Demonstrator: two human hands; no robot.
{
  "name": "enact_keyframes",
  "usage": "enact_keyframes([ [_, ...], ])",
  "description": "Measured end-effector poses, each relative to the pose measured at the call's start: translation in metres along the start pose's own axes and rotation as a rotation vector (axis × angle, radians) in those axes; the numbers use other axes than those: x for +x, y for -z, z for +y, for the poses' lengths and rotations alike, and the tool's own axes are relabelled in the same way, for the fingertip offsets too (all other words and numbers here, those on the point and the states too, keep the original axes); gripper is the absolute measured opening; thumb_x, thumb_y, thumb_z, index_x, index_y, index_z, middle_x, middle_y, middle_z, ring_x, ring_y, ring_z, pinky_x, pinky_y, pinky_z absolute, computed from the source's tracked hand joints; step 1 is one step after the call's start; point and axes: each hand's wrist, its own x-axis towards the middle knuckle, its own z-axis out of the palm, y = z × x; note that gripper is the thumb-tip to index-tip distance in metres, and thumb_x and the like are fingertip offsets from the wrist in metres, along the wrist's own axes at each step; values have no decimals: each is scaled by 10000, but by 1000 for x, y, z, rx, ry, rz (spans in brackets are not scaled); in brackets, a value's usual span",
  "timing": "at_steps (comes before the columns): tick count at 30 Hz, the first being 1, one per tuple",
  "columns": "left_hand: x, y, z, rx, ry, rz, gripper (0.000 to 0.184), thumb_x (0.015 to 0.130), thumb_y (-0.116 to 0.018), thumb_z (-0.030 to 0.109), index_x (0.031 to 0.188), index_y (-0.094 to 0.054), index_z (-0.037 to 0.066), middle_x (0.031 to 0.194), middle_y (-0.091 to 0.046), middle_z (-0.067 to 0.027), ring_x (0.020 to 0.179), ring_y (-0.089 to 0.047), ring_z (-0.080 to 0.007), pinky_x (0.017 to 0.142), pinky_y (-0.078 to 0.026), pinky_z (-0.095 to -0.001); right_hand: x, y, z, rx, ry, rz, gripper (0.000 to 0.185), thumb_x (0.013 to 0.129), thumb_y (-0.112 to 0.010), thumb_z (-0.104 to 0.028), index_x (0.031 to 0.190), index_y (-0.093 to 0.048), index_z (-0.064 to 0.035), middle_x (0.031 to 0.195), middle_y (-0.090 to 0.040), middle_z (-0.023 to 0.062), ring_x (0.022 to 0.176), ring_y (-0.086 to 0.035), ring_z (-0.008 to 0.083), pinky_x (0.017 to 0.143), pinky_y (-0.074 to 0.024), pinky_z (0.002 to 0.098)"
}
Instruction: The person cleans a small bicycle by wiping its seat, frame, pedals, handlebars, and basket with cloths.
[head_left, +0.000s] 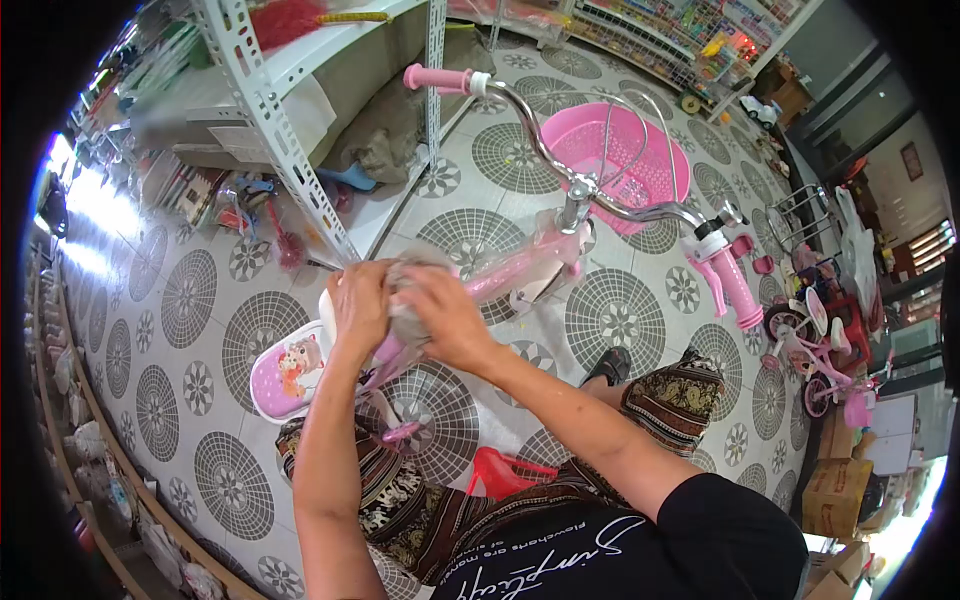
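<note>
A pink child's bicycle stands in front of me, its chrome handlebar [545, 150] carrying pink grips and a pink basket [565, 130] at the front. My left hand [359, 305] rests on the white and purple saddle area, fingers curled over its edge. Beside it, my right hand [440, 315] presses a greyish cloth [408, 325] against the bicycle, its fingers bent round the cloth. The two hands are nearly touching. Behind them, a purple rear seat pad [288, 375] shows a cartoon picture. A pink pedal [401, 432] hangs below the frame.
White metal shelving [290, 160] with boxes stands at the upper left. A red plastic stool [500, 472] is under me. Another small pink bicycle [825, 365] and a cardboard box [836, 492] are at the right. Stocked shelves line the far wall and the left edge.
</note>
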Motion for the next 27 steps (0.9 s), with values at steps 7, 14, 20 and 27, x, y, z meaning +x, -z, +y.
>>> enact_keyframes([
  [7,-9,13,24,28,-131,-98,492,856,-594,492,1202,-637,145,1119,-657,-97,1116,-538,-279,1027,-255,-489,24,78,30,-312,-88,276,553,584,-764,-6,1099,-567,-40,1270,-478,185,1182,-451,400,1008,-382,458],
  [14,-12,14,21,-8,-128,-96,496,859,-593,504,1229,-630,176,1107,-659,-94,1110,-545,-267,1025,-269,-501,73,117,105,-655,-29,352,374,654,-673,-6,1009,-557,-23,1271,-443,246,1149,-445,442,965,-398,484],
  [20,-16,15,21,-13,-118,-99,499,862,-590,505,1233,-624,173,1101,-653,-92,1114,-538,-272,1042,-254,-480,47,138,103,-794,-84,-2,274,686,-654,-44,950,-592,-7,1237,-452,277,1074,-475,418,872,-428,496],
  [27,-18,16,24,12,-134,-42,455,858,-603,468,1197,-647,168,1092,-658,-91,1092,-551,-272,1025,-278,-470,140,128,73,-479,-257,328,339,671,-721,-104,976,-609,-7,930,-612,234,963,-541,396,852,-428,495],
])
